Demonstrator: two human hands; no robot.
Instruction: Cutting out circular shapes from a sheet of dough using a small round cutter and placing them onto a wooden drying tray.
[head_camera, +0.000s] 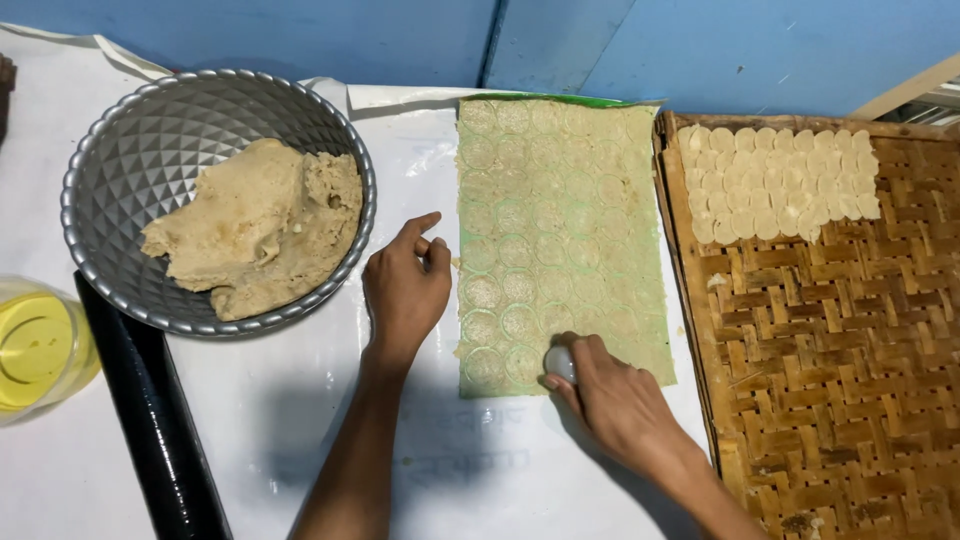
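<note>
- Pale green-tan, the rolled dough sheet lies flat on the white plastic cover of the table, stamped all over with rows of round marks.
- From the head camera, the right hand presses down at the sheet's near edge, its fingers curled tightly around a small white round cutter; only the cutter's top shows between them.
- The left hand rests on the plastic just beside the sheet's left edge, fingers loosely bent, forefinger stretched out, holding nothing.
- To the left stands a faceted metal bowl with a lump of beige dough inside.
- Near the bowl lies a black rolling pin, and at the far left edge stands a clear cup of yellow liquid.
- To the right of the sheet sits a woven bamboo tray, with cut dough rounds laid overlapping in rows across its far end.
</note>
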